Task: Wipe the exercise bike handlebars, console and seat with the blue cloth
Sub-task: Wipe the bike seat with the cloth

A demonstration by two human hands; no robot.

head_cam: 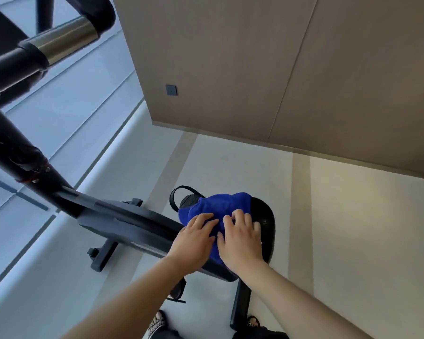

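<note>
1. Upper left: handlebar (22,52), black grip with a chrome sleeve, seen close and from above. Nothing touches it.
2. Below it, the black frame post (22,157) slants down and right towards the seat. Glass panels lie behind it.
3. Low centre-left: black floor stabiliser (103,255) on the pale floor (353,241).
4. Black strap loop (175,199) just left of the cloth's upper edge; cannot tell what it is fixed to.
5. Left hand (196,241): palm down, fingers straight and close together, pressed flat on the left part of the cloth.
6. Blue cloth (220,206): bunched, lying on top of the seat, covering most of its left and far side, under both hands.
7. Right hand (240,238): just beside the left hand, fingers curled at the knuckles, tips dug into the bunched cloth, gripping it.
8. Seat (266,221): black, glossy, its right edge bare beyond the right fingers.
9. Bottom edge: two sandalled feet (159,324) either side of the seat post.
10. Upper right: brown panelled wall (279,69) with a dark switch plate (171,90).
</note>
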